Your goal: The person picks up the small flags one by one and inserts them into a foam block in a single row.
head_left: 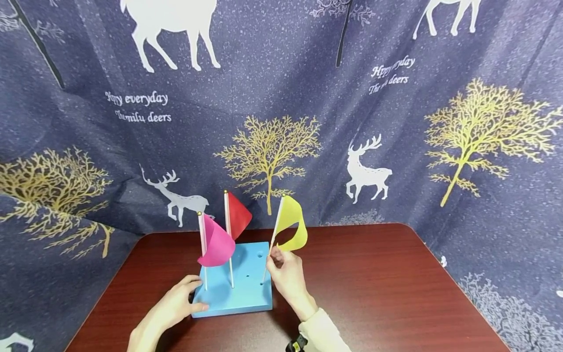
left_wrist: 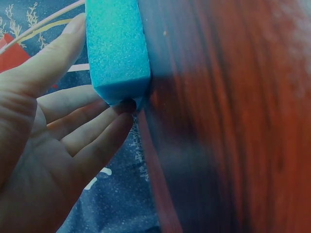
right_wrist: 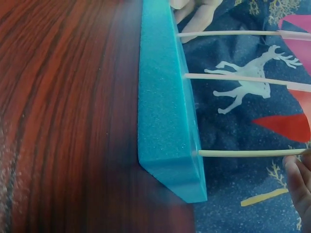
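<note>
A blue foam block (head_left: 246, 299) lies flat on the table, with small holes in its top. My left hand (head_left: 171, 304) holds its left side, thumb over the front corner and fingers along the edge; the left wrist view shows the fingertips at the block's end. With my right hand (head_left: 288, 276) I pinch the thin stick of a yellow flag (head_left: 292, 208) partway up. That stick leans slightly, its lower end at a hole near the block's right edge. A pink flag (head_left: 217, 247) and a red flag (head_left: 238, 215) stand upright in the block.
The dark red wooden table (head_left: 365, 288) extends on both sides of the block. Behind it hangs a blue cloth (head_left: 299, 166) printed with deer and trees. An unoccupied larger hole (head_left: 259, 254) shows at the block's back right.
</note>
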A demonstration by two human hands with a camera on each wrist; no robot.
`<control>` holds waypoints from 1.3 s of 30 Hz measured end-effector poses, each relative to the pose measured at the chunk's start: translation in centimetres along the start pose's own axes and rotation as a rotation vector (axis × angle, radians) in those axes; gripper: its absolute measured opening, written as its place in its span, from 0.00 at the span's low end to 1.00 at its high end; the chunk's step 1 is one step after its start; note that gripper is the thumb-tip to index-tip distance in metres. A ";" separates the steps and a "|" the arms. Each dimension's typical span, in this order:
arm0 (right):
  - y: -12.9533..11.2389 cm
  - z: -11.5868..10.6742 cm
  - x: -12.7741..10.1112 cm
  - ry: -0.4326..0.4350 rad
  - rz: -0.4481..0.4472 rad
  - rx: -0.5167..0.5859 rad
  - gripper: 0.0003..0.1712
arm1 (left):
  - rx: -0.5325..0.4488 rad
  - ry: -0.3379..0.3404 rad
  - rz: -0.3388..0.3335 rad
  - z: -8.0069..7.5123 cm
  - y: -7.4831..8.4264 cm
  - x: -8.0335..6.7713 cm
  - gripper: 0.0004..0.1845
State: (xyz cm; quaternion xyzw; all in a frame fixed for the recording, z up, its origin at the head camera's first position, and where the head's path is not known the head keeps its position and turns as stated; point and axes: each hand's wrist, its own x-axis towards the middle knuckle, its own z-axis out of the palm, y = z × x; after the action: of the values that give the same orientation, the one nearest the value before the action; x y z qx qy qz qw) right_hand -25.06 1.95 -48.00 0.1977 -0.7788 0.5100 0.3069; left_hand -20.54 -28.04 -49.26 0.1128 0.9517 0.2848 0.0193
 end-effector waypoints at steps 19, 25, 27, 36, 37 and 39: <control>-0.5 0.3 -0.1 -0.047 -0.046 -0.058 0.04 | -0.002 -0.020 -0.005 0.0 -0.2 0.2 0.38; -0.6 0.5 -0.1 -0.045 -0.091 -0.089 0.06 | 0.006 -0.015 0.007 0.0 -0.4 0.3 0.38; -0.6 0.6 -0.1 -0.045 -0.112 -0.093 0.07 | 0.008 -0.013 0.012 0.0 -0.5 0.3 0.38; 0.2 1.3 -1.0 -0.092 -0.093 -0.138 0.07 | 0.002 -0.011 0.006 0.0 -0.4 0.2 0.38; 0.2 1.3 -1.0 -0.095 -0.092 -0.139 0.07 | 0.004 -0.011 0.005 0.0 -0.4 0.2 0.38; 0.4 1.4 -1.1 -0.092 -0.098 -0.138 0.08 | 0.008 -0.010 0.005 0.1 -0.4 0.2 0.37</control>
State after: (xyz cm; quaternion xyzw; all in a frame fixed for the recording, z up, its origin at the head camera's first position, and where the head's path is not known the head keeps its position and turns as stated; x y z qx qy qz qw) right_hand -24.86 0.80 -49.45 0.2371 -0.8148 0.4301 0.3083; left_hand -20.78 -28.28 -49.50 0.1168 0.9524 0.2807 0.0227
